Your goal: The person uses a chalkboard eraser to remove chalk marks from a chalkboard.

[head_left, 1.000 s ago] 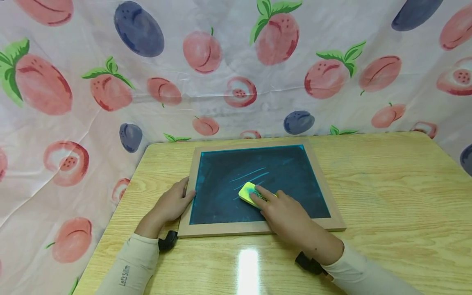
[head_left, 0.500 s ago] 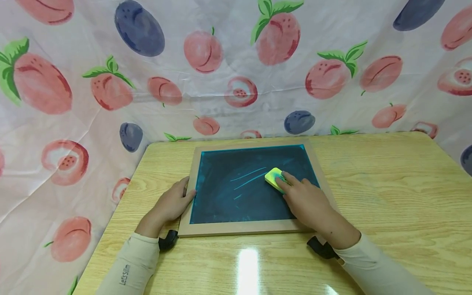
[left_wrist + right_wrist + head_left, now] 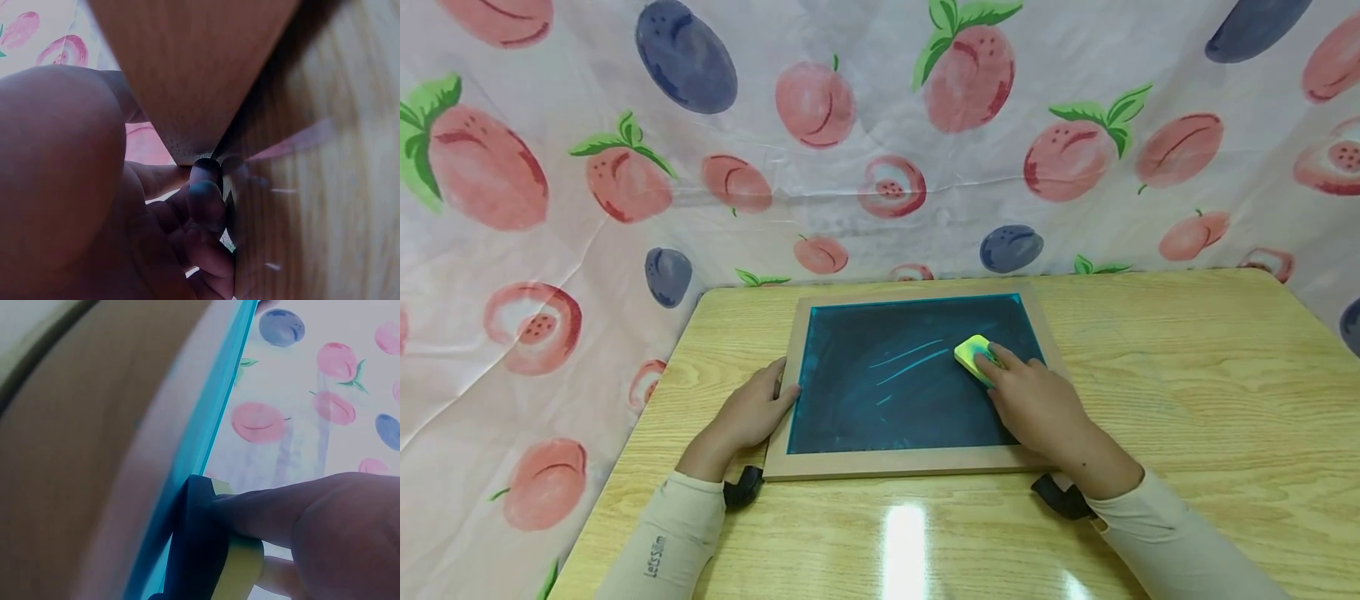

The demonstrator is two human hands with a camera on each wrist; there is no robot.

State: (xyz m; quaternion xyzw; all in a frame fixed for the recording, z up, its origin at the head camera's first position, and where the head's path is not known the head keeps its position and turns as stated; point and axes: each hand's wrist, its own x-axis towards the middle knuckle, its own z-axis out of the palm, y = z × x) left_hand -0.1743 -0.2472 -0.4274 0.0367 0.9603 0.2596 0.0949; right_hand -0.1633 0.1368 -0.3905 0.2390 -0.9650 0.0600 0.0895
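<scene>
A yellow chalkboard eraser [image 3: 972, 348] lies against the dark chalkboard [image 3: 842, 421], right of the chalk strokes. My right hand [image 3: 1041, 408] grips it, fingers across its top; in the right wrist view its dark felt side [image 3: 199, 550] faces the board and the thumb presses its yellow back. My left hand [image 3: 752, 412] holds the left side of the board's wooden frame [image 3: 895, 463], thumb over the edge. In the left wrist view curled fingertips [image 3: 206, 200] sit by the frame's lower corner, close to the tabletop. Two long blue strokes [image 3: 912, 367] and a short one show mid-board.
The board lies on a wood-grain table [image 3: 1195, 392] whose surface extends to its right and in front. A fruit-print cloth [image 3: 880, 117] hangs behind and along the left side. Black wrist mounts [image 3: 743, 487] sit below both hands, and a bright reflection [image 3: 905, 550] shows in front.
My right hand has moved the eraser up and right across the board. A chalk stroke beside it a second ago is now only a short piece. My left hand stays put.
</scene>
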